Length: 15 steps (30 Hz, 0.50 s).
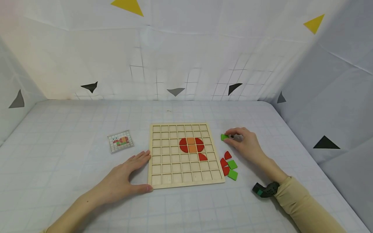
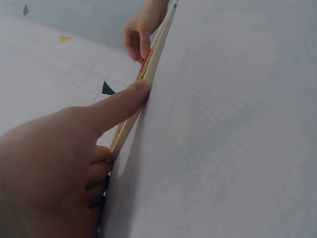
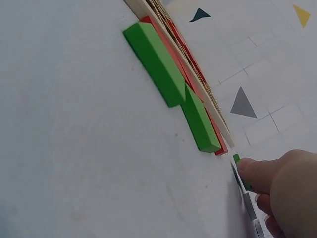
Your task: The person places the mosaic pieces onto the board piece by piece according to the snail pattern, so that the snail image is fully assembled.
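Note:
A pale wooden grid board (image 1: 161,160) lies flat on the table, with a shape of red quarter rounds (image 1: 183,145) and orange squares (image 1: 192,148) in its cells. One more red quarter round (image 1: 202,157) sits below that shape. My left hand (image 1: 122,178) rests at the board's left edge, fingers spread and the thumb touching its near corner. Right of the board, my right hand (image 1: 246,144) pinches a green square tile (image 1: 224,137) between thumb and index finger. Small black-and-white pieces (image 1: 232,136) are partly hidden under this hand.
Two more green tiles (image 1: 232,175) and several red quarter rounds (image 1: 223,162) lie along the board's right edge. A small pattern card (image 1: 120,141) with a coloured picture on a grid lies left of the board. White cloth walls (image 1: 180,48) stand behind and beside the table.

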Available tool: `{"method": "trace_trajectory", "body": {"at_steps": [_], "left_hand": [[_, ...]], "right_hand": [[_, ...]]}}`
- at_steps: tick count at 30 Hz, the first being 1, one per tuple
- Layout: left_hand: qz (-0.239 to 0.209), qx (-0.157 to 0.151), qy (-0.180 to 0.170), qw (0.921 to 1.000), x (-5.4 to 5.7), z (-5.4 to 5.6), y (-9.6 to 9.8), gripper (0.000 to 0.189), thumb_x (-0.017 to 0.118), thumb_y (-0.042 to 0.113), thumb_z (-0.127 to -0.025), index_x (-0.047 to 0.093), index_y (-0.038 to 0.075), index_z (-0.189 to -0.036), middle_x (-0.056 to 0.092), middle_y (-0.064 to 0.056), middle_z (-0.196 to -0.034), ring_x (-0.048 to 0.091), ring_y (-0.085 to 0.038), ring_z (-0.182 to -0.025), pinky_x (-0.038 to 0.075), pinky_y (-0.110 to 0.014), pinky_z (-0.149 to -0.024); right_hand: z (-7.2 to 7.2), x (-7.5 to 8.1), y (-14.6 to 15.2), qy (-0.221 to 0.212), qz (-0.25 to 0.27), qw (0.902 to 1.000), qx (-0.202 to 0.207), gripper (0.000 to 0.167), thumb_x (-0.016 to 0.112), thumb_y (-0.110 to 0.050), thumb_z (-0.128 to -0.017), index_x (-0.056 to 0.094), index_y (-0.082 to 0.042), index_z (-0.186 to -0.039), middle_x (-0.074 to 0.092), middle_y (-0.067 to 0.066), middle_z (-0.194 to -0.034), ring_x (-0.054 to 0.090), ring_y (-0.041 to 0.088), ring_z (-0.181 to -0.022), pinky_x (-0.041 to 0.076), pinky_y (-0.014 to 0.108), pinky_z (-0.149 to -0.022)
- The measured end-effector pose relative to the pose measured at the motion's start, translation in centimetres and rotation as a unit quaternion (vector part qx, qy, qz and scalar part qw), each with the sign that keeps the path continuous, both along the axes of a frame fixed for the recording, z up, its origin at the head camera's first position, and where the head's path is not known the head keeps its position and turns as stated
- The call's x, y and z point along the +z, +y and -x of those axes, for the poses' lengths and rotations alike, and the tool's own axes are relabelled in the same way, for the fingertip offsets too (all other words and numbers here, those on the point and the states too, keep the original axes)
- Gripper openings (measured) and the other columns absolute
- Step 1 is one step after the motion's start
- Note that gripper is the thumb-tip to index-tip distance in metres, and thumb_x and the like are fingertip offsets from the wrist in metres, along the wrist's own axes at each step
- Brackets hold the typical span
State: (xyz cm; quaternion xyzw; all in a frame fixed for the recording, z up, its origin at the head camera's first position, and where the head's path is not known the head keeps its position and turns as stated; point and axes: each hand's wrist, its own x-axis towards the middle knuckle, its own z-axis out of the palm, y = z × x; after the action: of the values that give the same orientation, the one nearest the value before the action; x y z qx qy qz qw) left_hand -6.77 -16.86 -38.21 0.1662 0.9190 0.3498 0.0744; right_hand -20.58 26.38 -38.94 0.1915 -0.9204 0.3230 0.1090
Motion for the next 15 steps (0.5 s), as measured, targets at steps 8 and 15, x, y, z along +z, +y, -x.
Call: {"method": "trace_trajectory", "body": {"at_steps": [8,15], "left_hand": [[0.000,0.002,0.000,1.0000,-0.1,0.1,0.0,0.096,0.076,0.065,-0.075,0.040,0.024,-0.154,0.031,0.009,-0.162,0.029,-0.035,-0.149,0.028,-0.063,-0.116],[-0.001,0.002,-0.001,1.0000,0.0,0.0,0.0,0.096,0.076,0.065,-0.075,0.040,0.024,-0.154,0.032,0.009,-0.162,0.030,-0.036,-0.149,0.028,-0.063,-0.116]], "right_hand": [[-0.4,0.2,-0.6,-0.001,0.011,0.9999,0.006,0.028,0.081,-0.017,-0.085,0.073,-0.014,-0.111,0.071,0.004,-0.104,0.060,0.021,-0.097,0.046,0.038,-0.084],[-1.0,0.8,-1.4,0.003,0.009,0.9998,0.019,0.028,0.082,-0.016,-0.084,0.073,-0.015,-0.111,0.071,0.003,-0.103,0.059,0.020,-0.094,0.047,0.037,-0.081]]}}
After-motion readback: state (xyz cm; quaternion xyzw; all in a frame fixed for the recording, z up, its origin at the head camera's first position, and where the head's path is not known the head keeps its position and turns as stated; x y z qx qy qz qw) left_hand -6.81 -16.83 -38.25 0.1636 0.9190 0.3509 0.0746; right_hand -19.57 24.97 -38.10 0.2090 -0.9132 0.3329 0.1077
